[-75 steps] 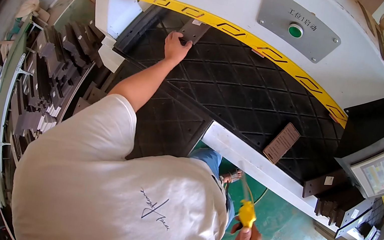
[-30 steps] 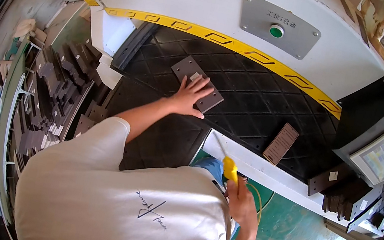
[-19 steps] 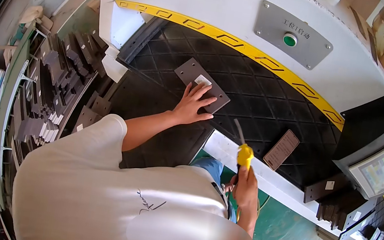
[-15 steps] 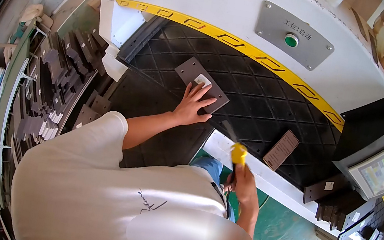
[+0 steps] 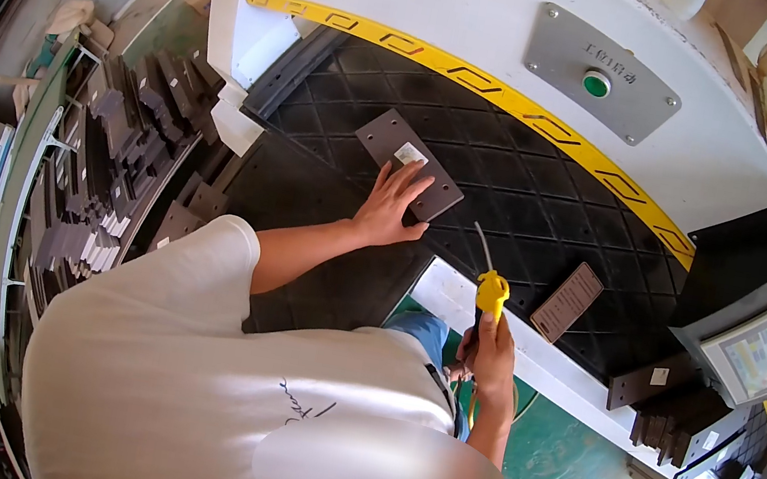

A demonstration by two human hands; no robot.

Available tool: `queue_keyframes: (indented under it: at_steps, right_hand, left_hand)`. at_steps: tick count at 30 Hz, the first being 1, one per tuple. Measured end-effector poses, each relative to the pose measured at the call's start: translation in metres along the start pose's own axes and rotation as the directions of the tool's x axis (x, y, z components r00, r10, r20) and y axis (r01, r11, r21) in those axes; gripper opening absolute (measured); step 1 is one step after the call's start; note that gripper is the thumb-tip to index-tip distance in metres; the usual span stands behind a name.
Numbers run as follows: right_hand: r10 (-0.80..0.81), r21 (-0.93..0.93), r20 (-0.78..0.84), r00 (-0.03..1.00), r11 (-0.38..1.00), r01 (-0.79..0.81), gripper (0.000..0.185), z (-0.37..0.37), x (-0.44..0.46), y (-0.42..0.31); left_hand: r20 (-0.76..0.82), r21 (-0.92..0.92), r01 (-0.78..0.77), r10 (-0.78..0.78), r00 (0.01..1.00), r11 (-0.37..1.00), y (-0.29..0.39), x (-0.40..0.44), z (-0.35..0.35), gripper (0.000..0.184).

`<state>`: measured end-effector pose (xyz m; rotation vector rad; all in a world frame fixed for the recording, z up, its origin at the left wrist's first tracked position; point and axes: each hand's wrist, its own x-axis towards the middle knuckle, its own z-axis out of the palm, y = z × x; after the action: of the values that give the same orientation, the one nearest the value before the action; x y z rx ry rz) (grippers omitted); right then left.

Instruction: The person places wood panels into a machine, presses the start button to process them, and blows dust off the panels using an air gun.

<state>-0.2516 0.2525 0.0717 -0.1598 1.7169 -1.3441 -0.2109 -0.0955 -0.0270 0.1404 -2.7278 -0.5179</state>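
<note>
My left hand (image 5: 389, 208) lies over the lower edge of a dark rectangular metal plate (image 5: 386, 137), its fingers spread and fingertips touching the top. The plate has holes near its corners and a white label (image 5: 409, 154). It lies aslant on a black gridded work surface (image 5: 513, 195). In my right hand (image 5: 491, 359) is a yellow air blow gun (image 5: 493, 290), my fingers wrapped round its handle. Its thin nozzle points up and slightly left toward the plate, apart from it. A hose hangs below that hand.
A brown printed card-like rectangle (image 5: 567, 302) lies to the right on the work surface. Stacked dark plates (image 5: 666, 429) and a tilted screen (image 5: 760, 343) stand farther right. Racked metal parts (image 5: 112, 164) fill the left. A green button (image 5: 596, 83) sits on the white machine front.
The blow gun has turned into clearer view, its nozzle now sharp rather than blurred. My left fingers have drawn slightly closer together and back toward the plate's lower edge.
</note>
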Motion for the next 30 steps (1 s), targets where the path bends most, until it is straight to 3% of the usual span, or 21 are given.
queue_keyframes:
  at_steps: [2, 3, 7, 10, 11, 15, 18, 19, 20, 22, 23, 25, 26, 30]
  right_hand:
    - [0.0, 0.062, -0.125, 0.992, 0.998, 0.008, 0.045, 0.005, -0.005, -0.014]
    - [0.076, -0.015, 0.058, 0.995, 0.997, -0.076, 0.043, 0.006, -0.01, -0.026]
    - [-0.005, -0.054, -0.148, 0.989, 0.999, -0.003, 0.044, 0.011, -0.006, -0.025]
    - [0.084, -0.199, 0.042, 0.996, 0.977, -0.074, 0.045, 0.01, -0.012, -0.039]
    - [-0.022, -0.189, -0.096, 0.995, 0.982, 0.003, 0.045, 0.014, -0.009, -0.033]
    - [-0.01, -0.089, -0.069, 0.998, 0.996, 0.003, 0.042, 0.012, -0.008, -0.031]
    - [0.074, -0.173, 0.136, 0.988, 0.984, -0.049, 0.035, 0.009, -0.011, -0.033]
    - [0.08, 0.015, 0.17, 0.982, 0.996, -0.084, 0.042, 0.006, -0.01, -0.025]
    - [-0.029, 0.513, 0.119, 0.992, 0.858, -0.037, 0.057, 0.011, -0.018, -0.015]
    - [-0.042, 0.634, 0.153, 0.987, 0.771, -0.065, 0.074, 0.009, -0.019, -0.001]
    - [-0.076, 0.786, 0.166, 0.983, 0.613, -0.085, 0.081, 0.011, -0.023, 0.021]
    - [-0.085, 0.838, 0.178, 0.98, 0.535, -0.106, 0.085, 0.015, -0.026, 0.056]
    - [-0.089, 0.86, 0.186, 0.978, 0.496, -0.118, 0.087, 0.016, -0.024, 0.063]
    - [-0.089, 0.881, 0.133, 0.987, 0.468, -0.076, 0.077, 0.018, -0.03, 0.055]
  left_hand:
    - [-0.015, -0.008, -0.008, 0.008, 1.0, 1.0, -0.001, -0.001, 0.0, 0.095]
    - [-0.016, -0.009, -0.001, 0.001, 1.0, 1.0, -0.001, -0.003, 0.0, 0.095]
    - [-0.009, -0.019, 0.007, -0.007, 1.0, 1.0, 0.001, 0.001, 0.0, 0.095]
    - [-0.003, -0.014, 0.019, -0.019, 1.0, 1.0, 0.002, -0.004, -0.001, 0.095]
    - [-0.007, -0.012, 0.011, -0.011, 1.0, 1.0, 0.0, 0.001, 0.0, 0.095]
    - [0.018, -0.024, 0.018, -0.017, 1.0, 1.0, -0.001, 0.0, 0.001, 0.087]
    - [0.086, -0.012, -0.052, 0.052, 0.995, 0.999, -0.011, 0.003, -0.009, 0.079]
    - [0.102, -0.028, -0.089, 0.091, 0.991, 0.996, -0.022, 0.008, -0.015, 0.076]
    - [0.122, -0.044, -0.11, 0.115, 0.986, 0.993, -0.028, 0.004, -0.02, 0.074]
    - [0.165, -0.01, -0.108, 0.108, 0.98, 0.994, -0.037, 0.005, -0.03, 0.066]
    - [0.098, 0.015, -0.089, 0.087, 0.991, 0.996, -0.054, 0.0, -0.034, 0.061]
    - [-0.065, 0.046, -0.049, 0.052, 0.997, 0.998, -0.084, -0.012, -0.033, 0.051]
    - [-0.149, 0.033, 0.203, -0.196, 0.969, 0.979, -0.103, -0.021, -0.029, 0.051]
    - [-0.278, 0.163, 0.399, -0.346, 0.896, 0.902, -0.099, -0.032, -0.026, 0.063]
